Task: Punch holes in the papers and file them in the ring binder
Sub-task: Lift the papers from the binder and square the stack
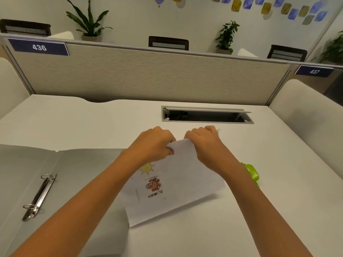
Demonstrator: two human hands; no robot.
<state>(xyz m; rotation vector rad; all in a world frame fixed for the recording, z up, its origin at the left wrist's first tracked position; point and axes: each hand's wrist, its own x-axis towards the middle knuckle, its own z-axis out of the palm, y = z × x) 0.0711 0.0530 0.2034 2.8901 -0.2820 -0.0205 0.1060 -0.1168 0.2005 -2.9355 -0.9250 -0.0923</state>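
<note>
Papers sit near edge down on the surface, far edge pinched by left hand and right hand, fingers curled round it. If the sheets slip uneven, the holes probably won't match the binder rings.

White desk, grey ring binder lying open and flat at near left, metal rings up, white papers tilted in the middle, green hole punch at right, partly hidden, recessed cable slot far centre.
</note>
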